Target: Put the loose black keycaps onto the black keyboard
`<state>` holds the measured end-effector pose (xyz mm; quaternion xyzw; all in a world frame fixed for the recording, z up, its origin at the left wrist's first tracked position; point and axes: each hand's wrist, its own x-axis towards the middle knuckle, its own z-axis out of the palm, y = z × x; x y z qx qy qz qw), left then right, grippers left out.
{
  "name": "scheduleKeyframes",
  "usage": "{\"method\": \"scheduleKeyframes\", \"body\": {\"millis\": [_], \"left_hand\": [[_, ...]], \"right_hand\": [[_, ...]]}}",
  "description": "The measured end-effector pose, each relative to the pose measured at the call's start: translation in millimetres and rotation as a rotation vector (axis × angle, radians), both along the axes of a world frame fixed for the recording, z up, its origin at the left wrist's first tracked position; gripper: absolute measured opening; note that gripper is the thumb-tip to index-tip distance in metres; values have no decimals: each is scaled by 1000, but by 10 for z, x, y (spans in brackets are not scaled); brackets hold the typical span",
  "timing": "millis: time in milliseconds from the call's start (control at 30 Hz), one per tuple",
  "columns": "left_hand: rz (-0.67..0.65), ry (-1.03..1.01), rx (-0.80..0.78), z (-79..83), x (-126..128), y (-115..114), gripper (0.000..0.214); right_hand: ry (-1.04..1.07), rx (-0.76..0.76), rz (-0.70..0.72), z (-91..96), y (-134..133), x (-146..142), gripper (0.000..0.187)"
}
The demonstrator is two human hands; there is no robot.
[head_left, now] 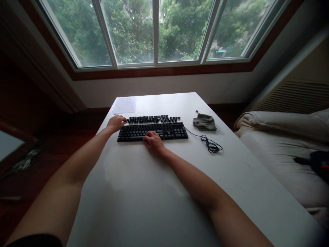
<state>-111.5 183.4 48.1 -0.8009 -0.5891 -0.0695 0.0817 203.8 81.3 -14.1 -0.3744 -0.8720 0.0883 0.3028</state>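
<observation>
A black keyboard [154,132] lies on the white table, keys up. Loose black keycaps [149,119] are lined up in rows just behind it. My left hand [116,123] is at the left end of those rows, its fingertips pinched at a small dark keycap [125,121]. Fingers curled, my right hand [153,141] rests on the front edge of the keyboard near its middle, gripping it there. The hand hides some of the keys beneath. From the keyboard's right end runs a black cable [210,144], bundled on the table.
A grey cloth pouch [204,122] lies right of the keyboard. A printed paper sheet [125,105] is at the table's far left corner. The white table [123,192] stands before a window [154,34]. At the right is a pale padded seat [272,157].
</observation>
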Motion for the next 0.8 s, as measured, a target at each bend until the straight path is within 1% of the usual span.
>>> {"method": "scheduleKeyframes", "body": {"millis": [100, 233, 333, 433, 600, 800], "left_hand": [[-62, 13, -24, 45, -37, -178, 25], [-68, 37, -15, 37, -52, -390, 26], [-79, 35, -24, 17, -18, -485, 26], [-79, 31, -45, -8, 28, -532, 27], [-33, 16, -28, -55, 52, -555, 24], [-40, 9, -73, -3, 56, -537, 21]], "right_hand": [[-3, 3, -1, -9, 1, -4, 13], [-2, 27, 0, -17, 1, -6, 13], [-1, 40, -2, -22, -2, -6, 12], [2, 42, -3, -24, -7, -8, 12], [4, 23, 5, -20, -7, -12, 13], [15, 21, 8, -30, -2, -10, 12]]}}
